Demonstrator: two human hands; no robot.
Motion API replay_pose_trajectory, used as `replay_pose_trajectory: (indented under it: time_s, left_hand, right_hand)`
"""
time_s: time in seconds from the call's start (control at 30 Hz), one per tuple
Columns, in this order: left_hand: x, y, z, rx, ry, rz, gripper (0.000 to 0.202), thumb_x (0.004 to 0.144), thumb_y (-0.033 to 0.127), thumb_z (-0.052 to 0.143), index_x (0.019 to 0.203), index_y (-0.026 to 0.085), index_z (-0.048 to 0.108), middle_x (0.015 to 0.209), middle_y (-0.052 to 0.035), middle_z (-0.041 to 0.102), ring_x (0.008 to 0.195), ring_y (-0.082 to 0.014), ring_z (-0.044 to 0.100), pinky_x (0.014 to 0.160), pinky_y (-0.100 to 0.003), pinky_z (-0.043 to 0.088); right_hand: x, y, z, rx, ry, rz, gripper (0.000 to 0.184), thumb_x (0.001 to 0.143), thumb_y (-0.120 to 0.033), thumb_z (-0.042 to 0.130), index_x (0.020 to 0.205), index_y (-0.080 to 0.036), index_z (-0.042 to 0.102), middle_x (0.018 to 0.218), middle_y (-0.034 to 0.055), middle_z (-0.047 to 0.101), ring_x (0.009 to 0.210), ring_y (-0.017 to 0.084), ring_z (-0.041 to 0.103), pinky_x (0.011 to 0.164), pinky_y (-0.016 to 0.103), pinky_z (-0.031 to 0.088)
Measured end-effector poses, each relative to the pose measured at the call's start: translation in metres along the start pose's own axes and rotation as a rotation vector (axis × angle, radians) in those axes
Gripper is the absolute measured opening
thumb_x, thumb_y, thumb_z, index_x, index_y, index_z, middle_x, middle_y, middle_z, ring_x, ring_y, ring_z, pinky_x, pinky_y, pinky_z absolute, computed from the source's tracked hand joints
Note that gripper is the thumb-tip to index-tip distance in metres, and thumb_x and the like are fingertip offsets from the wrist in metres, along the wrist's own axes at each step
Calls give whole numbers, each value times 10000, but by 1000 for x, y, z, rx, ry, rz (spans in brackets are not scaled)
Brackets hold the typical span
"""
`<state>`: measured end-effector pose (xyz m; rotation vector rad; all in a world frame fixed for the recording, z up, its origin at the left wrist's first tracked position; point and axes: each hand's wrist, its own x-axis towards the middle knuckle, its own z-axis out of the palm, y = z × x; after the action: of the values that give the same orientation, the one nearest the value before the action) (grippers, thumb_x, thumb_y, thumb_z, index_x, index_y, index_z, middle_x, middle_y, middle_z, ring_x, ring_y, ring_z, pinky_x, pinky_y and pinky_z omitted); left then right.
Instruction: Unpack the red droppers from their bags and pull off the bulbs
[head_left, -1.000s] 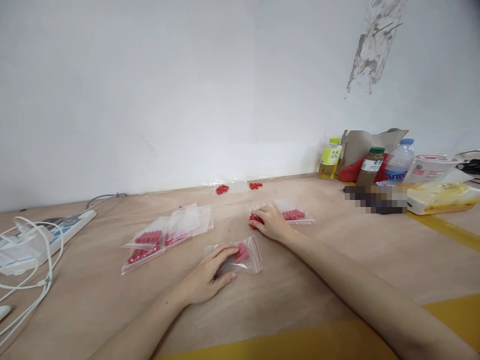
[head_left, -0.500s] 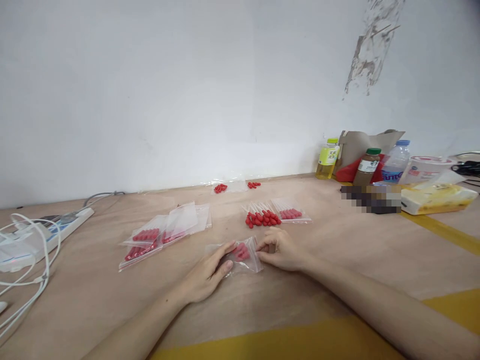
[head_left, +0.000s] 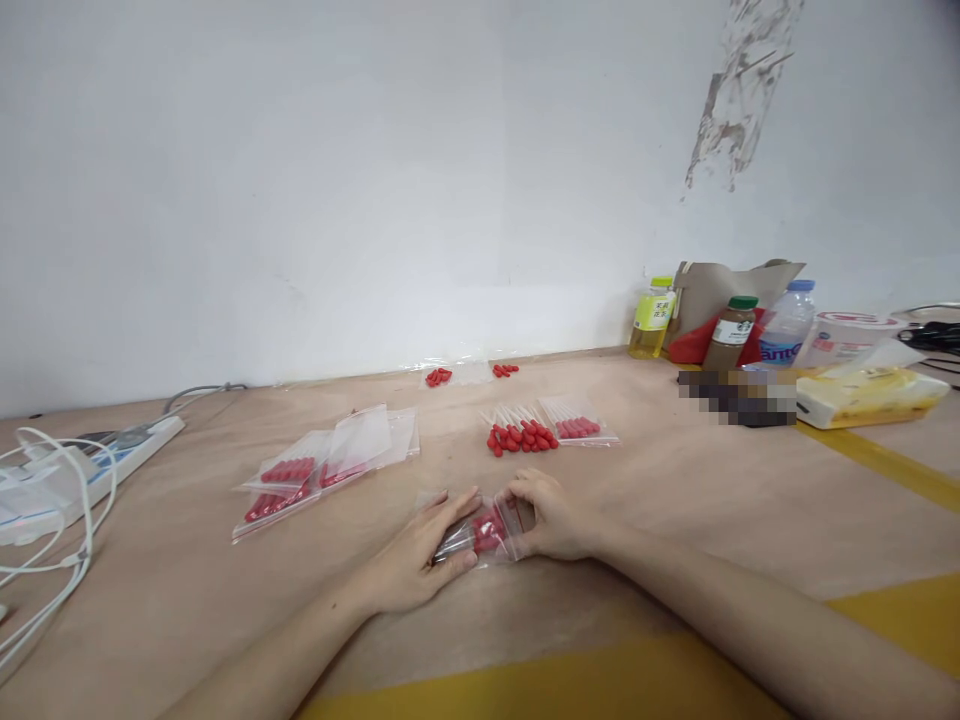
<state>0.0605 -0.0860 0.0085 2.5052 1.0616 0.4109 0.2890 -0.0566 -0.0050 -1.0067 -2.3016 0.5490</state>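
Observation:
A small clear zip bag [head_left: 484,532] with red-bulbed droppers inside lies on the brown table, held between both my hands. My left hand [head_left: 420,558] lies over its left part, thumb and fingers closed on the plastic. My right hand [head_left: 547,515] pinches the bag's right edge. Just beyond them lies a loose heap of red-bulbed droppers [head_left: 521,434], with a filled bag [head_left: 579,422] beside it on the right.
Several filled and empty zip bags [head_left: 322,465] lie to the left. A power strip with white cables [head_left: 56,475] sits at the far left. Bottles [head_left: 652,318], a paper bag and a tissue pack [head_left: 870,395] stand at the back right. More red pieces [head_left: 439,376] lie by the wall.
My right hand left the loose droppers, came back toward me and took hold of the bag's right edge. My left hand stayed on the bag.

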Motion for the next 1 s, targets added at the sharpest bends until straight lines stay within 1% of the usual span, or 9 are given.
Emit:
replay_pose_trajectory:
  time_s: [0.07,0.23,0.3,0.43,0.53,0.73,0.83,0.9,1.0]
  left_hand:
    - [0,-1,1,36,-4,14,588,861,408,431,1368,237,188,1382,-55,348,1269,-230,304,1059,-438,240]
    - [-1,-1,1,79,-26,14,594,863,418,418,1368,208,187,1404,-73,303,1284,-246,273,1062,-453,231]
    - [-1,0,0,87,-30,10,590,865,415,413,1368,204,187,1405,-72,299,1287,-245,266,1064,-452,227]
    - [-1,2,-2,94,-41,5,581,862,431,410,1364,217,210,1402,-64,308,1281,-244,276,1066,-446,222]
    - [0,2,-3,101,-56,-16,577,863,448,396,1365,228,215,1401,-57,310,1288,-246,259,1065,-450,219]
    - [0,-1,-4,107,-50,-22,573,859,458,397,1361,236,230,1402,-48,309,1287,-237,262,1069,-441,212]
    - [0,0,-4,110,-45,-20,567,859,457,397,1357,235,242,1398,-52,317,1286,-238,265,1064,-445,224]
    - [0,0,-4,111,-44,-14,560,861,455,396,1355,236,249,1396,-53,321,1283,-234,273,1063,-442,227]
    - [0,0,-5,109,-37,-12,556,861,454,397,1354,245,250,1395,-51,323,1280,-231,281,1058,-438,237]
  right_hand:
    - [-1,0,-1,72,9,8,437,499,-438,756,809,-177,591,789,8,545,727,144,484,632,239,373]
    - [-1,-4,0,289,-81,61,468,512,-364,755,895,-184,557,816,-4,574,658,107,504,564,209,402]
    - [0,-7,0,281,-90,78,469,490,-362,763,873,-178,564,788,-9,584,642,105,508,555,209,402]
    - [-2,-6,-6,223,-94,99,309,518,-264,727,775,-167,586,670,-32,574,585,88,493,542,202,395]
    - [-7,2,-17,275,-101,120,278,545,-181,677,805,-158,582,676,-31,572,586,82,500,530,188,402]
    - [-8,11,-24,309,-138,82,365,555,-303,727,866,-149,612,744,-4,596,648,97,519,584,204,420]
    - [-5,8,-15,300,-105,83,259,609,-314,699,797,-147,637,674,-13,594,588,83,495,554,199,392]
    - [-3,7,-10,313,-53,105,214,636,-325,680,736,-141,638,629,-16,583,557,78,476,531,199,371]
    - [-2,11,-11,441,-44,196,280,660,-397,654,746,-132,625,599,-13,571,527,79,469,496,201,357]
